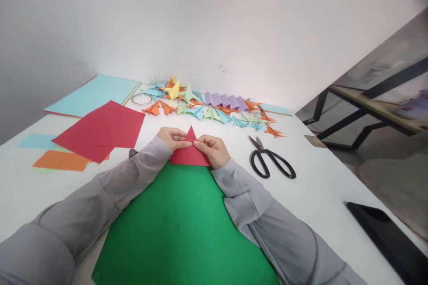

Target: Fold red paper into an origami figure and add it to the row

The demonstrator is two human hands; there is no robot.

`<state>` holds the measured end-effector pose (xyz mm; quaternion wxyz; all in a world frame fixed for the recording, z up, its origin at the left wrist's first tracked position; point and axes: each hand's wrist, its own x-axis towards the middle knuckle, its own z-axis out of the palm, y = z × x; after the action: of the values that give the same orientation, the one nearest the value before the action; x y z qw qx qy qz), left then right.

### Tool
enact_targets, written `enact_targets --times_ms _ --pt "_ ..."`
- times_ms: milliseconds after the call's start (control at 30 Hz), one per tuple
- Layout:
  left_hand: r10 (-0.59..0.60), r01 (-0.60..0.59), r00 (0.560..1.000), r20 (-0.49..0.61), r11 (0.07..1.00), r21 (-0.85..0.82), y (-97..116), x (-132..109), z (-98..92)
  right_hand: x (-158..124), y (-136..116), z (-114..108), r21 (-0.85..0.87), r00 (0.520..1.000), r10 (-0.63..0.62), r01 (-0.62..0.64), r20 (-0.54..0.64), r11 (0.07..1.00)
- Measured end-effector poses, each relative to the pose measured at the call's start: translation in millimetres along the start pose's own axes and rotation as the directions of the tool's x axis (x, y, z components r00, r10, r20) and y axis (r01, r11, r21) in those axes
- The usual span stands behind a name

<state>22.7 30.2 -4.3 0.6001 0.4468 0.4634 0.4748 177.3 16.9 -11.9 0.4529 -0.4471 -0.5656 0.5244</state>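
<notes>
The left hand (173, 138) and right hand (213, 148) pinched the red paper triangle (191, 155) between thumbs and fingers above the green sheet (180, 222).

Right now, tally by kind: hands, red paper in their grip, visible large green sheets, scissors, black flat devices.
Hands: 2 (left hand, right hand)
Gripped red paper triangle: 1
Large green sheet: 1
Scissors: 1 pair
Black flat device: 1
Total: 6

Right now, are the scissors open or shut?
Slightly open: the black-handled scissors lie with their blade tips apart in a narrow V.
</notes>
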Motion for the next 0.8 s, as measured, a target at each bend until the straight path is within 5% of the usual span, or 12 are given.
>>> enact_targets --times_ms 367,600,800 --pt "0.043 -0.038 0.992 0.122 0.998 -0.04 -6 1 -4.5 -1 1 1 0.017 0.993 0.027 -0.029 0.112 0.999" --pt "-0.027 0.051 0.983 0.183 0.99 -0.132 4 -2 -4.2 2 4 1 0.138 0.998 0.067 -0.069 0.021 0.988" --pt "-0.073 0.093 0.978 0.195 0.991 -0.095 6 0 -6.5 1 3 1 0.065 0.999 0.039 -0.04 0.008 0.997"
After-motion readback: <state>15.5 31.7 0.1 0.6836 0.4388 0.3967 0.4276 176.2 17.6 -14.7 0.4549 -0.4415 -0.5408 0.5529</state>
